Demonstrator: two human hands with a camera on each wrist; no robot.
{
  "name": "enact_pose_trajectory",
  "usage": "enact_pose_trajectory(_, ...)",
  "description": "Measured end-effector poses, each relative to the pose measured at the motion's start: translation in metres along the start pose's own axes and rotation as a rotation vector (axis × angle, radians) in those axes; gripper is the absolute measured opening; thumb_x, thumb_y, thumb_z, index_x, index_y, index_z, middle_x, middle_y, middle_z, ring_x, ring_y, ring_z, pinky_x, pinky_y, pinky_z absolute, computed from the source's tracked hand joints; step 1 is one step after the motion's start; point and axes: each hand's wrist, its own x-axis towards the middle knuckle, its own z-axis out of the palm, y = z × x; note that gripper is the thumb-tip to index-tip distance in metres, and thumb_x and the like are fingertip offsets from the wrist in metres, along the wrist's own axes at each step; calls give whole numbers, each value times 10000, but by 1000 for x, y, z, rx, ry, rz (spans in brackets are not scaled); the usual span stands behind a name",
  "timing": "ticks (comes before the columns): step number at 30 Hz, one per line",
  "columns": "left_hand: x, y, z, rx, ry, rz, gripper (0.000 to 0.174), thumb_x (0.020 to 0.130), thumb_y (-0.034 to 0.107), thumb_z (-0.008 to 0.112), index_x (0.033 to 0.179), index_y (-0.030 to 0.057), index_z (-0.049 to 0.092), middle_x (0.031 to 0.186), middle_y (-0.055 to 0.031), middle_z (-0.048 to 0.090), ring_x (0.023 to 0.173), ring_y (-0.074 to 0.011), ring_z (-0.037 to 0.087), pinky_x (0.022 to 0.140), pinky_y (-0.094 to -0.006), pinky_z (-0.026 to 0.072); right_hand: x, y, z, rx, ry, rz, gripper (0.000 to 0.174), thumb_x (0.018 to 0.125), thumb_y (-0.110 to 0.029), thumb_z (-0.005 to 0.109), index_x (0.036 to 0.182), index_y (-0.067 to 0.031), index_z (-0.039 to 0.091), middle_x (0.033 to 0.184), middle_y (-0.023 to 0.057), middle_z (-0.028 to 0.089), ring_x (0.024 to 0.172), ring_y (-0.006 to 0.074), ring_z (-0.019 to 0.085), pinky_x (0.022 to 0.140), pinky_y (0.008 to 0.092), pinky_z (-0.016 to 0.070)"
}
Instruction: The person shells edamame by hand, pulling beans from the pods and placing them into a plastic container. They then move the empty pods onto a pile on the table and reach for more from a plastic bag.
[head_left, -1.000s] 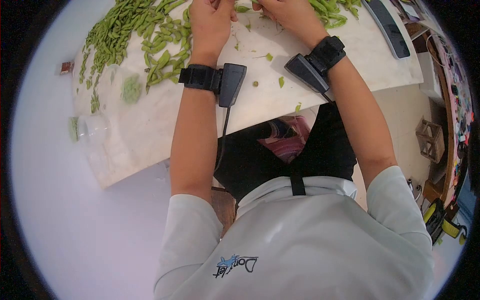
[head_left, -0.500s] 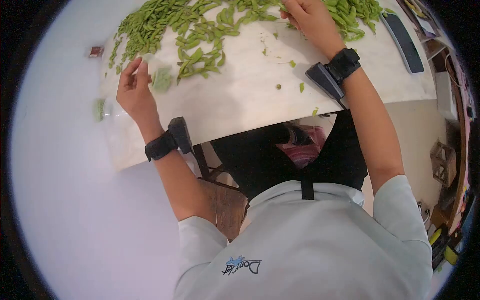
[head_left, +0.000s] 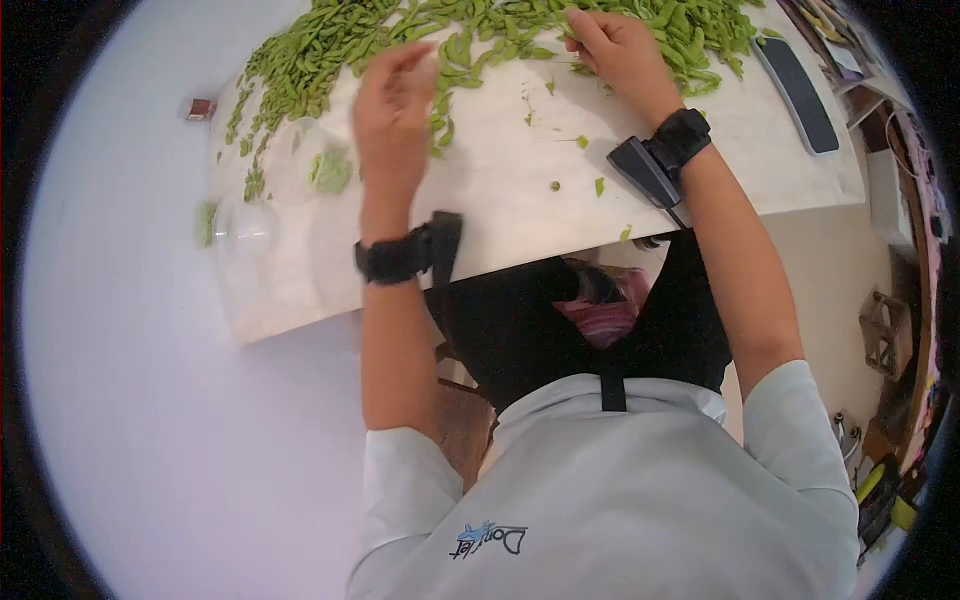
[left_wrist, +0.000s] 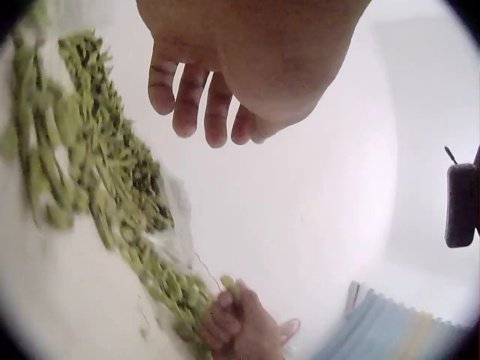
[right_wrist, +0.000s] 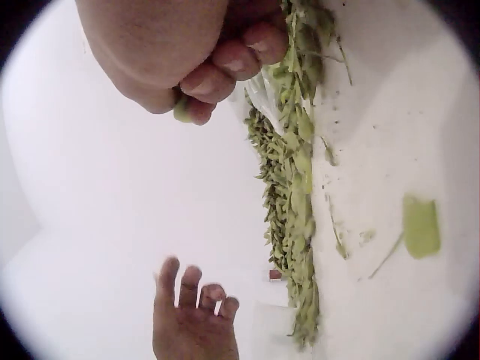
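My left hand (head_left: 393, 115) is raised over the near edge of the green bean pods (head_left: 345, 35), blurred in the head view. Its fingers are spread and lightly bent with nothing between them, as the right wrist view shows of the same left hand (right_wrist: 196, 330). Over the right part of the pods, my right hand (head_left: 632, 65) pinches a green pod between thumb and forefinger. Only the tip of that pod (right_wrist: 181, 112) sticks out in the right wrist view, while the other fingers curl in. More of the held pod (left_wrist: 229, 284) shows in the left wrist view.
At the table's left lie two clear plastic containers, one with green contents (head_left: 330, 172), the other a clear jar (head_left: 243, 228) on its side. A phone (head_left: 797, 97) lies at the right edge. Green scraps (head_left: 599, 186) dot the white tabletop (head_left: 500, 190).
My left hand left the right hand, went out to the clear containers at the left, and has come back toward the middle. The right hand stays over the pods, still pinching.
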Motion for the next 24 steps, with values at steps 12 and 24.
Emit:
enact_pose_trajectory(12, 27, -13, 99, -484, -195, -91, 214, 894, 160, 676, 1045, 46, 576, 817, 6, 588, 716, -66, 554, 613, -217, 451, 8, 15, 4, -95, 38, -146, 464, 980, -275, 479, 618, 16, 493, 501, 58, 458, 462, 115, 392, 460, 311, 345)
enact_pose_trajectory(24, 25, -20, 95, -392, -241, -158, 167, 883, 138, 691, 997, 38, 622, 833, 12, 613, 714, -60, 545, 633, -218, 457, 7, 18, 6, -227, 16, -148, 434, 972, -270, 463, 696, 48, 570, 552, 146, 541, 470, 226, 486, 503, 361, 400)
